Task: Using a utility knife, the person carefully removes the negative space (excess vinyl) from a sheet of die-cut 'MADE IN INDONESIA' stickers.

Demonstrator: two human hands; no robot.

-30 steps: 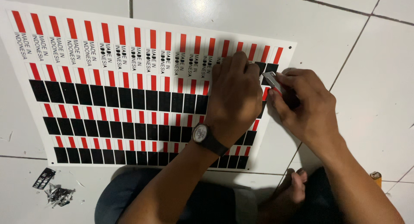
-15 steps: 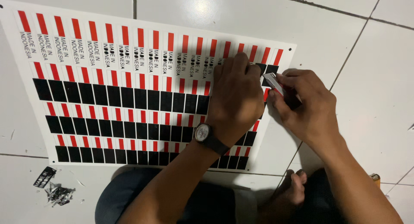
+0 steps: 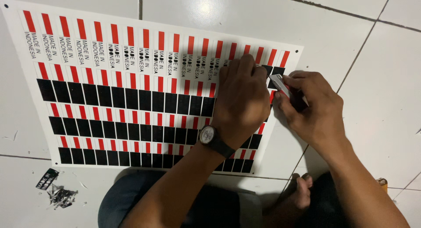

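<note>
While pinned, sticker sheet (image 3: 131, 96) beneath hands (image 3: 241, 100).

We see the sticker sheet (image 3: 131, 92) lying flat on the tiled floor (image 3: 359, 48). Our left hand (image 3: 241, 100) rests on the sheet's right part; at its three o'clock, our right hand (image 3: 313, 107) holds a small blade (image 3: 279, 84). Scraps (image 3: 57, 193) lie on the floor at eight o'clock of the sheet.
</note>
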